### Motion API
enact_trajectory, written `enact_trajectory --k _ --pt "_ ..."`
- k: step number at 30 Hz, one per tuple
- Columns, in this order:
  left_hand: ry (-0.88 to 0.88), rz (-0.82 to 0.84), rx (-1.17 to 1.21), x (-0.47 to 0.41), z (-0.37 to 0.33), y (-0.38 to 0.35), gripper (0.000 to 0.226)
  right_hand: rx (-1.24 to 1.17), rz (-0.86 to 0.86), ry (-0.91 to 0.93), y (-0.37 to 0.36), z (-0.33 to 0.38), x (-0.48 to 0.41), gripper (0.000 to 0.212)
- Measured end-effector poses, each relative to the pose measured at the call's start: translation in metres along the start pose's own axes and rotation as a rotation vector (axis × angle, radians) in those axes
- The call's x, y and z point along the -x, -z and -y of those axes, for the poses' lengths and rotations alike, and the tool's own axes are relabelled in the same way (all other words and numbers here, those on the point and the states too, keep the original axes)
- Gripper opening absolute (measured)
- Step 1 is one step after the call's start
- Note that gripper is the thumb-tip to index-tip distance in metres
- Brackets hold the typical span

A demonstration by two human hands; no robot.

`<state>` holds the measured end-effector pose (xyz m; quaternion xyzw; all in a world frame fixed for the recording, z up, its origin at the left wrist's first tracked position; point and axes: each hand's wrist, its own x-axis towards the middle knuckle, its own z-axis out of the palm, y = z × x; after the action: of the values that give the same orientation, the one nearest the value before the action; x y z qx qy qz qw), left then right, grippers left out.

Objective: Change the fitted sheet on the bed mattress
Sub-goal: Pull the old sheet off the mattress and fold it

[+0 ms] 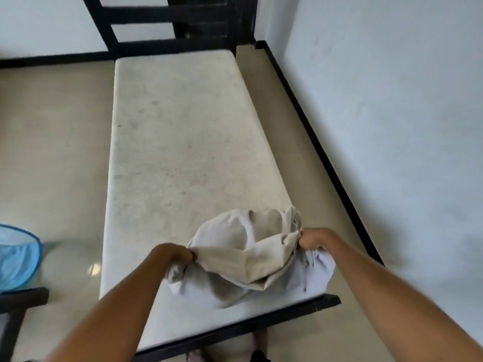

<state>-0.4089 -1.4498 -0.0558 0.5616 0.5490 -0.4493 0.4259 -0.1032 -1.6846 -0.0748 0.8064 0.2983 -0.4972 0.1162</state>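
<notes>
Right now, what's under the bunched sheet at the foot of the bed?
The bare mattress shows all around the sheet, which the left hand and right hand grip. The patch directly beneath is covered, so anything there cannot be seen.

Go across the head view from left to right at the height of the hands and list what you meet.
Blue mesh hamper → left hand → bundled sheet → right hand → black skirting board → pale wall. Each hand grips one end of the bundled sheet.
</notes>
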Motion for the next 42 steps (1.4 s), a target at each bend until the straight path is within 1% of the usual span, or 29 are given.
enact_trajectory --k 1,2,3,4,5,7,9,11,13,16,17,19,21,23,25,28,29,30,31,32,33,34,35,36,37,38,40,41,42 --pt "0.092 0.045 0.119 -0.016 0.003 -0.008 0.063 -0.029 -0.015 -0.028 -0.010 0.003 -0.015 0.046" --pt "0.158 0.133 0.252 -0.035 0.006 -0.017 0.058 -0.078 -0.037 -0.057 -0.021 0.006 -0.027 0.043" --pt "0.188 0.224 0.385 -0.050 0.004 -0.020 0.053 -0.161 -0.057 -0.080 -0.028 0.013 -0.041 0.041" --pt "0.155 0.271 0.515 -0.072 0.003 -0.023 0.053 -0.285 -0.077 -0.097 -0.034 0.019 -0.058 0.040" --pt "0.113 0.254 0.641 -0.089 -0.003 -0.020 0.051 -0.425 -0.082 -0.106 -0.035 0.030 -0.072 0.040" --pt "-0.045 0.179 0.874 -0.109 -0.031 -0.003 0.030 -0.678 -0.115 -0.096 -0.028 0.052 -0.100 0.043" --pt "-0.245 0.016 0.955 -0.109 -0.069 0.036 0.021 -0.888 -0.191 0.008 0.009 0.080 -0.135 0.044" --pt "-0.415 -0.082 1.082 -0.078 -0.116 0.095 0.024 -1.141 -0.262 0.144 0.081 0.117 -0.148 0.045" --pt "-0.589 -0.243 1.095 -0.019 -0.156 0.172 0.025 -1.267 -0.394 0.363 0.175 0.161 -0.110 0.041" --pt "-0.907 -0.467 1.038 0.108 -0.194 0.278 0.018 -1.251 -0.652 0.687 0.316 0.213 -0.012 0.019" --pt "-0.982 -0.540 1.041 0.149 -0.201 0.305 0.020 -1.226 -0.729 0.777 0.353 0.223 0.015 0.018" --pt "-1.144 -0.657 1.089 0.238 -0.208 0.343 0.023 -1.206 -0.884 0.935 0.426 0.235 0.074 0.024" --pt "-1.268 -0.737 1.097 0.314 -0.207 0.363 0.024 -1.182 -0.964 1.033 0.475 0.240 0.117 0.028" --pt "-1.363 -0.793 1.070 0.362 -0.198 0.370 0.026 -1.218 -0.983 1.132 0.501 0.243 0.156 0.023" --pt "-1.436 -0.836 1.056 0.379 -0.188 0.378 0.034 -1.266 -1.017 1.170 0.498 0.248 0.197 0.021" --pt "-1.595 -0.891 1.107 0.367 -0.170 0.374 0.052 -1.242 -1.076 1.162 0.470 0.238 0.211 0.019" --pt "-1.623 -0.913 1.165 0.357 -0.161 0.369 0.051 -1.225 -1.098 1.150 0.459 0.234 0.207 0.019" --pt "-1.647 -0.900 1.231 0.343 -0.152 0.363 0.047 -1.199 -1.116 1.119 0.446 0.230 0.203 0.021" --pt "-1.635 -0.829 1.307 0.327 -0.141 0.355 0.048 -1.173 -1.139 1.067 0.432 0.225 0.195 0.022" --pt "-1.630 -0.756 1.382 0.312 -0.131 0.341 0.054 -1.152 -1.176 1.014 0.418 0.222 0.189 0.025" --pt "-1.595 -0.679 1.451 0.291 -0.120 0.324 0.058 -1.201 -1.187 0.967 0.400 0.218 0.176 0.029" --pt "-1.587 -0.665 1.509 0.266 -0.108 0.308 0.051 -1.268 -1.188 0.932 0.377 0.213 0.162 0.033" --pt "-1.557 -0.751 1.555 0.234 -0.095 0.293 0.035 -1.262 -1.227 0.886 0.350 0.206 0.142 0.036" --pt "-1.497 -0.940 1.521 0.201 -0.080 0.272 0.027 -1.123 -1.308 0.815 0.318 0.197 0.120 0.039" --pt "-1.396 -1.163 1.394 0.164 -0.062 0.253 0.042 -0.940 -1.379 0.738 0.285 0.186 0.094 0.041" --pt "-1.265 -1.304 1.243 0.123 -0.044 0.236 0.059 -0.780 -1.419 0.632 0.252 0.176 0.064 0.044" --pt "-1.012 -1.378 1.022 0.046 -0.011 0.202 0.082 -0.680 -1.379 0.480 0.186 0.160 0.009 0.047" --pt "-0.903 -1.393 0.919 0.010 0.007 0.182 0.088 -0.648 -1.368 0.408 0.155 0.153 -0.018 0.047" --pt "-0.816 -1.416 0.792 -0.017 0.023 0.162 0.089 -0.639 -1.341 0.336 0.125 0.146 -0.038 0.046"
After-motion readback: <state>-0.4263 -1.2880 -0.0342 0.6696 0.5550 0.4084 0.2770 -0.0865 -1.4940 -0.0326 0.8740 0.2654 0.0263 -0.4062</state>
